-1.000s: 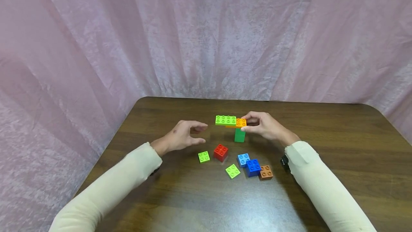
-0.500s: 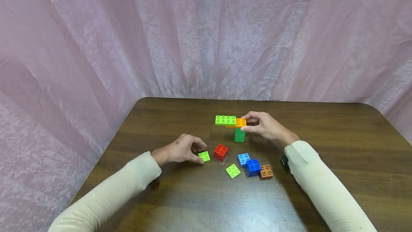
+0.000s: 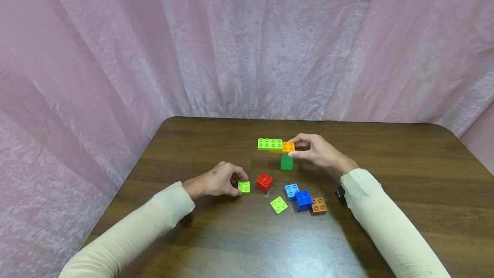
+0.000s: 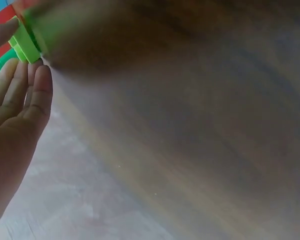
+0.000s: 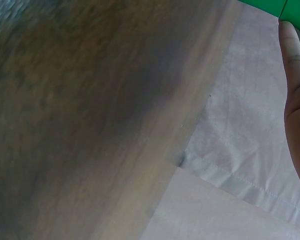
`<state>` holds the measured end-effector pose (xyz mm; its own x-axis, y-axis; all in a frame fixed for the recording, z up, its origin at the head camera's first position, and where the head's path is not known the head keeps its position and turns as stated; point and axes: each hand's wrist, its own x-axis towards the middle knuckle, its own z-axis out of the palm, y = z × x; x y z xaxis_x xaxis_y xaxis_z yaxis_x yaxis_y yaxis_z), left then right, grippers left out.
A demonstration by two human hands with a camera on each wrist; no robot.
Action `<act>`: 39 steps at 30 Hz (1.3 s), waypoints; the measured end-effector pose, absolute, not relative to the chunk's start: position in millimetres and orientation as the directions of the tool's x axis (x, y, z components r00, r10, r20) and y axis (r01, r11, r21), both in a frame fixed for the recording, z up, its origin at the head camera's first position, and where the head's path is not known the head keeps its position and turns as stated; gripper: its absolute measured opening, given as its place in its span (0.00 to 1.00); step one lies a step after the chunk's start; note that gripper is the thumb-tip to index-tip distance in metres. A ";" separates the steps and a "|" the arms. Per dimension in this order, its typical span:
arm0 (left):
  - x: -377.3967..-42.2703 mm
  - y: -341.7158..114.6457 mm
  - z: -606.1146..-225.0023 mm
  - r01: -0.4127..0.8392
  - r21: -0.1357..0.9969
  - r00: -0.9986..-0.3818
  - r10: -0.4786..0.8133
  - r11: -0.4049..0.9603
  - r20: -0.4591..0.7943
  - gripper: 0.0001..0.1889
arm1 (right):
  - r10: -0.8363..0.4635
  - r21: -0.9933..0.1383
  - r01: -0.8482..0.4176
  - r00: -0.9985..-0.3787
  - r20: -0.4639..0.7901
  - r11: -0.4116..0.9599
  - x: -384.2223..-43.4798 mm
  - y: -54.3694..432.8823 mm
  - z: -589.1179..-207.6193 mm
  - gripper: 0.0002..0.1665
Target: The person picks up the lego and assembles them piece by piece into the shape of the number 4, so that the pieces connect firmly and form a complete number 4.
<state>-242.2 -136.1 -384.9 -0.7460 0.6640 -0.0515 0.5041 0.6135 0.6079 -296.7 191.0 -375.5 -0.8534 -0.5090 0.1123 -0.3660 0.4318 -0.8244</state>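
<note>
My left hand [image 3: 219, 180] pinches a small lime green toy brick [image 3: 244, 187] between thumb and fingers, low over the table. In the left wrist view the thumb and fingertips meet that lime brick [image 4: 25, 44] from opposite sides. My right hand [image 3: 318, 152] grips the right end of a brick stack: two green bricks [image 3: 287, 162] below, an orange piece [image 3: 288, 146] over them, and a long lime piece [image 3: 270, 143] on top, jutting out left. The right wrist view catches only the stack's green bricks [image 5: 270, 6] at its corner, a finger against them.
A red brick [image 3: 264, 183] lies just right of my left hand. Nearer to me are another lime brick [image 3: 278, 205], a light blue brick [image 3: 291, 191], a dark blue brick [image 3: 303, 200] and a brown brick [image 3: 318, 206]. A pink curtain [image 3: 247, 46] hangs behind the wooden table [image 3: 193, 140].
My left hand has come down toward me from beside the stack, taken hold of the lime brick and turned it slightly. My right hand has stayed on the stack.
</note>
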 end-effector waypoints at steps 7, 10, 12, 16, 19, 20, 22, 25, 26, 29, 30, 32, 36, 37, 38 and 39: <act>-248.3 -136.4 -379.4 0.475 0.618 -0.772 0.634 0.626 -0.049 0.16 | -0.512 -0.821 -0.371 -0.852 0.115 0.434 -297.2 191.1 -376.0 0.20; -252.1 -136.0 -376.7 0.474 0.629 -0.775 0.631 0.616 -0.034 0.16 | -0.513 -0.824 -0.368 -0.851 0.112 0.431 -297.8 191.0 -376.3 0.20; -254.5 -135.5 -375.2 0.475 0.636 -0.779 0.627 0.609 -0.018 0.17 | -0.512 -0.825 -0.367 -0.851 0.112 0.430 -298.1 190.7 -376.5 0.20; -258.8 -133.3 -373.2 0.467 0.653 -0.797 0.603 0.596 0.019 0.17 | -0.511 -0.823 -0.370 -0.852 0.115 0.431 -298.5 190.5 -377.0 0.20; -261.6 -130.8 -373.1 0.432 0.680 -0.819 0.574 0.592 0.021 0.18 | -0.510 -0.822 -0.372 -0.852 0.119 0.430 -298.5 190.5 -376.9 0.20; -262.5 -130.0 -373.5 0.423 0.687 -0.825 0.564 0.591 0.023 0.18 | -0.510 -0.822 -0.374 -0.852 0.120 0.430 -298.5 190.5 -376.9 0.20; -264.4 -128.1 -374.5 0.402 0.707 -0.838 0.544 0.581 0.030 0.19 | -0.511 -0.824 -0.371 -0.851 0.118 0.428 -298.4 190.4 -376.7 0.20; -267.8 -125.0 -376.5 0.392 0.734 -0.852 0.520 0.554 0.062 0.19 | -0.511 -0.828 -0.363 -0.852 0.110 0.428 -298.2 190.1 -376.2 0.20; -269.1 -123.9 -377.0 0.391 0.743 -0.856 0.512 0.544 0.075 0.19 | -0.511 -0.826 -0.364 -0.853 0.109 0.431 -297.9 190.1 -375.9 0.21; -272.6 -120.8 -377.9 0.385 0.766 -0.864 0.492 0.515 0.103 0.20 | -0.510 -0.823 -0.365 -0.853 0.109 0.436 -297.2 190.4 -375.2 0.20; -273.5 -119.7 -377.5 0.378 0.774 -0.868 0.486 0.508 0.105 0.21 | -0.510 -0.821 -0.368 -0.853 0.110 0.438 -297.0 190.6 -375.2 0.20; -275.0 -117.5 -376.5 0.366 0.786 -0.873 0.476 0.498 0.104 0.22 | -0.509 -0.819 -0.370 -0.853 0.113 0.438 -296.7 190.9 -375.2 0.20; -277.1 -112.4 -373.2 0.343 0.797 -0.881 0.465 0.497 0.089 0.24 | -0.507 -0.821 -0.367 -0.855 0.112 0.437 -296.4 191.1 -375.6 0.20; -277.7 -111.0 -372.6 0.339 0.798 -0.883 0.462 0.499 0.086 0.24 | -0.506 -0.822 -0.364 -0.855 0.110 0.438 -296.2 191.1 -375.6 0.20; -278.3 -109.5 -371.9 0.338 0.796 -0.884 0.459 0.502 0.085 0.24 | -0.506 -0.822 -0.362 -0.856 0.107 0.439 -296.1 191.1 -375.5 0.20; -279.0 -108.0 -371.3 0.339 0.794 -0.885 0.457 0.505 0.087 0.24 | -0.505 -0.822 -0.361 -0.857 0.105 0.440 -296.0 191.1 -375.6 0.20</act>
